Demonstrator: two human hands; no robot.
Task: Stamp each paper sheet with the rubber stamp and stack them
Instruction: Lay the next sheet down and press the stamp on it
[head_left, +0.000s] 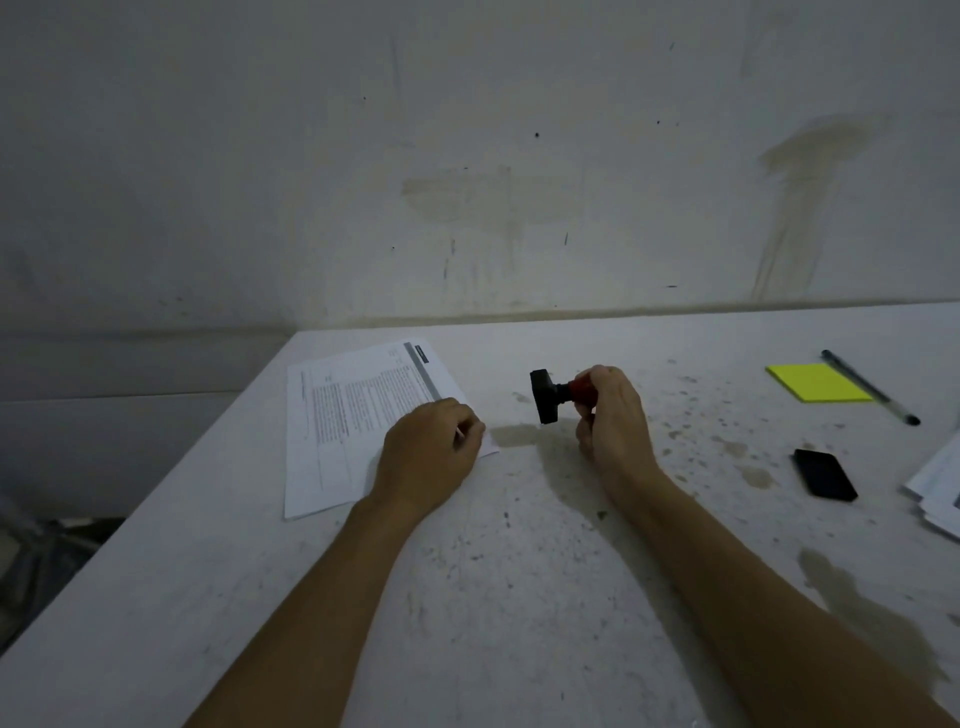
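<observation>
A printed paper sheet (358, 415) lies on the left part of the white table (519, 597), turned at an angle. My left hand (431, 452) rests curled on the sheet's near right corner, fingers pinching its edge. My right hand (613, 415) holds the rubber stamp (550, 395) by its red handle, lifted above the table to the right of the sheet. The stamp lies sideways, its black base pointing left. A pile of more paper sheets (940, 488) shows at the right edge, partly cut off.
A yellow sticky-note pad (818, 382) and a black pen (867, 387) lie at the far right. A small black ink pad or case (825, 474) sits near the pile. The stained wall stands right behind the table. The table's left edge drops off beside the sheet.
</observation>
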